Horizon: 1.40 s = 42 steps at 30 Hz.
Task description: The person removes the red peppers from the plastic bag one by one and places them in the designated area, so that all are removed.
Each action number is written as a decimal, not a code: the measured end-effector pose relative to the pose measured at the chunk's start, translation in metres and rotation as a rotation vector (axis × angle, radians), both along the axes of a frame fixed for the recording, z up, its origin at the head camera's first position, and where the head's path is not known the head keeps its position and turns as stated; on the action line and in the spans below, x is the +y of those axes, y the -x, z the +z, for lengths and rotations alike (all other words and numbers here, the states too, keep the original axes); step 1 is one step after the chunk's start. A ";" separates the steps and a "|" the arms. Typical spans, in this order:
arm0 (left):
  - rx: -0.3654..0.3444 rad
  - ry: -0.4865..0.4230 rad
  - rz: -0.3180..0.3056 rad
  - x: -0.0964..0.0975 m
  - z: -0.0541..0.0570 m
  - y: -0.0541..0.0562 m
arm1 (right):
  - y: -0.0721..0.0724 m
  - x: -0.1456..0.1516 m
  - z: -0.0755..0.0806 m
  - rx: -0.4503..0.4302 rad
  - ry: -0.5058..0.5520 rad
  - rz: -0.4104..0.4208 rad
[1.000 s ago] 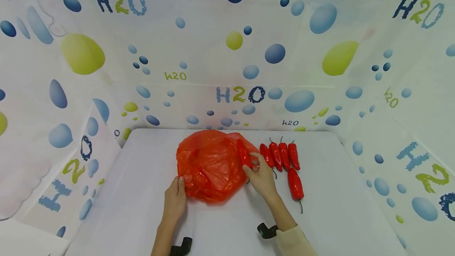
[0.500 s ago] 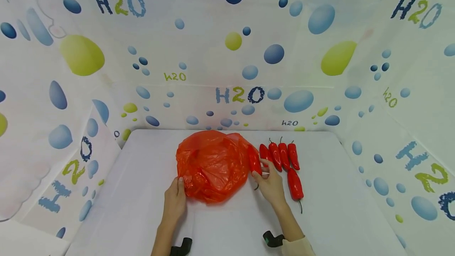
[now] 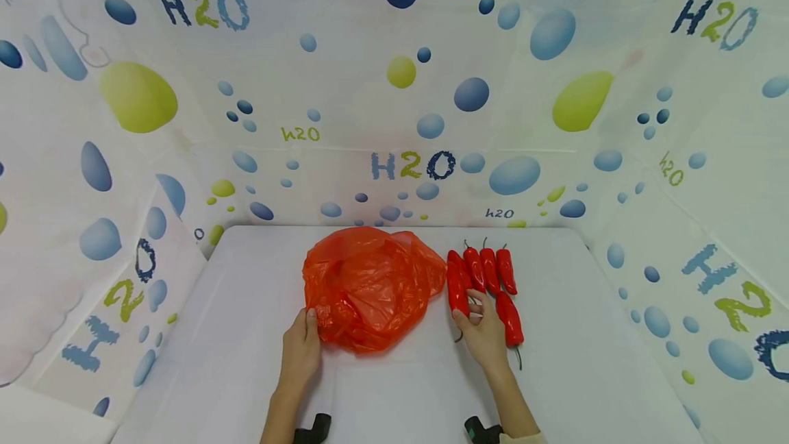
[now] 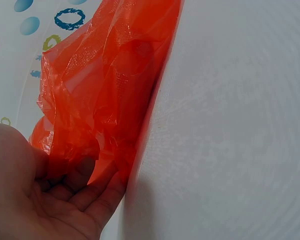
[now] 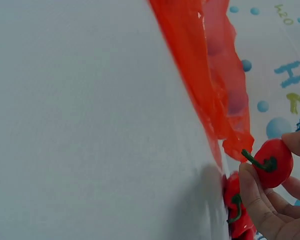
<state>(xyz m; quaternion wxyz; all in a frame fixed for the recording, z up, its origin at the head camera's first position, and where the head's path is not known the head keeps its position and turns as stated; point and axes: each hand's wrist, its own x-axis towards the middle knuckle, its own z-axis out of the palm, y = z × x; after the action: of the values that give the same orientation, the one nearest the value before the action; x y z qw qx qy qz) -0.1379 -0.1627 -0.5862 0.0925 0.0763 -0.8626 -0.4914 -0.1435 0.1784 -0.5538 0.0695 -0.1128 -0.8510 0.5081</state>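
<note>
Pepper point(image 3: 457, 283) rides rightward in the person's right hand point(image 3: 485, 326), having crossed from over the right side of the red plastic bag point(image 3: 372, 286) within the past second to reach the left end of a row of peppers point(image 3: 490, 269) on the white worktop point(image 3: 394, 396). The right grip holds it pinched between thumb and fingers at the near, stem end; in the right wrist view the green stem point(image 5: 256, 162) points out toward the camera and the pepper appears raised off the surface. From the head view it partly covers the leftmost pepper of the row, and whether the two touch cannot be told.

At left, the left hand point(image 3: 302, 344) keeps its place, its grip pinching the bag's near left edge, thumb on top; the bag itself stays put, crumpled and bulging, its contents too veiled by plastic to make out. A single pepper point(image 3: 509, 321) lies near the row's right end, stem toward the near side.

The shift suggests the carry away from the bag is all but complete, with the pepper beside the others yet not let go.
</note>
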 end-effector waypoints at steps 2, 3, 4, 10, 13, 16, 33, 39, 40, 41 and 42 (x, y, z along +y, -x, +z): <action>0.009 0.001 0.005 0.000 -0.001 0.000 | -0.002 0.003 -0.002 0.003 -0.006 -0.001; 0.012 0.004 0.008 0.000 -0.001 0.001 | -0.003 0.004 -0.002 0.007 -0.009 -0.003; 0.015 0.004 0.009 0.000 -0.001 0.001 | -0.004 0.005 -0.002 0.010 -0.010 -0.005; 0.018 0.006 -0.001 0.000 -0.003 0.001 | -0.008 0.014 -0.007 0.002 -0.013 -0.033; 0.026 0.011 -0.001 -0.001 -0.003 0.002 | -0.011 0.019 -0.012 -0.009 -0.011 -0.047; 0.021 0.007 -0.003 -0.002 -0.003 0.002 | -0.014 0.023 -0.016 -0.020 -0.016 -0.056; 0.005 0.001 -0.004 -0.001 -0.004 0.001 | -0.030 0.040 -0.017 -0.034 -0.074 -0.123; 0.000 0.001 -0.005 -0.001 -0.005 0.002 | -0.032 0.045 -0.016 -0.072 -0.079 -0.137; -0.002 -0.001 -0.005 -0.001 -0.005 0.002 | -0.033 0.046 -0.015 -0.077 -0.084 -0.138; -0.002 -0.001 -0.004 -0.001 -0.005 0.002 | -0.034 0.047 -0.015 -0.077 -0.087 -0.137; 0.000 -0.001 -0.002 -0.002 -0.005 0.002 | -0.034 0.048 -0.014 -0.077 -0.092 -0.137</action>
<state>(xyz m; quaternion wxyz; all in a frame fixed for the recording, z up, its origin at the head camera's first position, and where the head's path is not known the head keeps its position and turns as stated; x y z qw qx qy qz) -0.1402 -0.1642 -0.5917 0.0918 0.0753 -0.8625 -0.4919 -0.1091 0.2261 -0.5679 0.0765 -0.1869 -0.8658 0.4579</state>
